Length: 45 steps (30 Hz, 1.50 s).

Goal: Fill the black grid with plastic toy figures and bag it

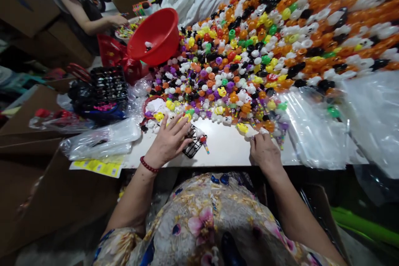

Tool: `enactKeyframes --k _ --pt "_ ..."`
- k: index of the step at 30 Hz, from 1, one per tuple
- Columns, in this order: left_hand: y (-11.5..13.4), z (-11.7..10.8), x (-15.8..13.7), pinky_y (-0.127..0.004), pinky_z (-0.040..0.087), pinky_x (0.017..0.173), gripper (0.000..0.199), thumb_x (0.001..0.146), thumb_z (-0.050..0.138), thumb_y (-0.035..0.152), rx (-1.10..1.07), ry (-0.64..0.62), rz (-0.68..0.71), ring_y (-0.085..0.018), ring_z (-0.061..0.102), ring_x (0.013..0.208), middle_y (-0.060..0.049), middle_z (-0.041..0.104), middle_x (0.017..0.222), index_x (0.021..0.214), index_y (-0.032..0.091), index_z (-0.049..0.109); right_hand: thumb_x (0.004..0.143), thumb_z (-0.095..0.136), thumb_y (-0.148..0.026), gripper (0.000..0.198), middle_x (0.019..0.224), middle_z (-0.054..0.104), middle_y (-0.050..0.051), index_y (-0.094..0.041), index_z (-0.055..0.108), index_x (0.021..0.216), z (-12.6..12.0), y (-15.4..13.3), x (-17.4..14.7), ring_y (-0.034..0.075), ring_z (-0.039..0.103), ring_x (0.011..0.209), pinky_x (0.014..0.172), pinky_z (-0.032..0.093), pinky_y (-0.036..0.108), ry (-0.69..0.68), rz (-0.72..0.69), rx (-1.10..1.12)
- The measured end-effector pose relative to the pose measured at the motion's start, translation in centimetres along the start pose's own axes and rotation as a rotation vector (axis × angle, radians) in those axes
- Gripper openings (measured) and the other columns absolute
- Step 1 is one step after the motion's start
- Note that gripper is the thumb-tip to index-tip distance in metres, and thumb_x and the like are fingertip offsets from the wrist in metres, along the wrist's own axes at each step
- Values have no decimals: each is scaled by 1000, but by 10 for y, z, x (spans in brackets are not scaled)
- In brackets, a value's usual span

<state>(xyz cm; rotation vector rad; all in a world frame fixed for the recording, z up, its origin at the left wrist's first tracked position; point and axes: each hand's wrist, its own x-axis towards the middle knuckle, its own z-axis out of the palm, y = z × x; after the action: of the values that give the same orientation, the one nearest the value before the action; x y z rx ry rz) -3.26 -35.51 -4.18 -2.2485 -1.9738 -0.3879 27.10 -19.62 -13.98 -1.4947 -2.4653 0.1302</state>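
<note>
My left hand (pixel 170 139) is open, palm down with its fingers spread, over the near edge of the pile. Its thumb touches or lies just above a small black grid tray (pixel 192 148) on the white tabletop (pixel 222 143). White pieces and a red-topped, colourful stick (pixel 204 141) sit at the tray's right side. My right hand (pixel 266 151) is closed, knuckles up, with a small white piece (pixel 263 130) at its fingertips. Just left of those fingers lie a yellow figure (pixel 242 127) and a white piece (pixel 250 132). What the palm covers is hidden.
A large heap of small plastic figures (pixel 230 66) covers the far side. A red basin (pixel 156 37) rests on its left. Clear plastic bags (pixel 307 133) lie right, more bags (pixel 102 139) left. A filled black grid tray (pixel 109 85) stands left. Another person's hand (pixel 120 20) works behind.
</note>
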Motion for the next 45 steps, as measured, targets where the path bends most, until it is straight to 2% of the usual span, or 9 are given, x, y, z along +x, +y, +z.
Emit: enactKeyframes --k 4,8,11,16,20,29,36,41,45 --pt "39 16 3 -38 50 91 37 98 36 15 19 -146 112 -21 63 105 -14 64 128 129 17 55 87 49 -27 14 83 64 9 -20 61 88 3 -15 -2 22 59 73 63 43 30 -60 22 257" --pt "73 52 14 -35 50 75 30 96 40 12 66 -492 230 -20 65 90 -14 63 122 120 12 58 85 47 -39 21 69 63 4 -22 60 86 6 -33 -3 20 58 63 60 43 30 -156 66 535" --pt "77 70 24 -35 49 74 28 96 42 12 94 -574 193 -22 64 91 -15 64 115 119 10 58 82 48 -48 28 62 60 2 -22 59 84 9 -44 -5 19 55 56 57 42 30 -192 121 673" --pt "63 69 32 -38 46 88 19 97 43 13 90 -552 207 -23 63 95 -11 64 95 98 13 62 79 48 -53 32 59 59 0 -22 58 82 12 -48 -7 17 52 53 55 41 28 -190 152 789" --pt "55 58 34 -36 48 85 17 96 44 11 102 -486 199 -21 63 90 -9 64 94 98 14 60 78 49 -53 33 59 60 0 -22 59 83 16 -45 -7 17 53 53 55 41 27 -178 159 838" --pt "22 12 48 -29 48 71 18 97 41 13 109 -73 16 -18 63 78 -7 68 87 105 16 57 78 50 -50 31 60 61 1 -22 59 85 23 -45 -10 17 54 52 55 43 28 -122 164 840" --pt "-3 -9 75 -31 40 73 12 89 53 13 189 -221 29 -18 64 74 -4 70 77 88 17 63 78 48 -51 31 58 60 0 -22 58 84 25 -46 -11 16 53 49 53 42 27 -109 164 838" --pt "2 -7 92 -32 35 72 14 88 52 12 186 -324 138 -18 62 72 -4 68 72 83 17 64 80 48 -51 31 60 61 1 -22 57 86 28 -46 -11 16 53 49 53 42 27 -78 156 835" --pt "7 -5 103 -33 34 73 18 89 49 9 205 -359 118 -19 62 75 -6 70 77 85 16 65 81 48 -50 31 61 62 1 -21 58 89 30 -45 -12 16 54 50 53 43 27 -86 140 830"
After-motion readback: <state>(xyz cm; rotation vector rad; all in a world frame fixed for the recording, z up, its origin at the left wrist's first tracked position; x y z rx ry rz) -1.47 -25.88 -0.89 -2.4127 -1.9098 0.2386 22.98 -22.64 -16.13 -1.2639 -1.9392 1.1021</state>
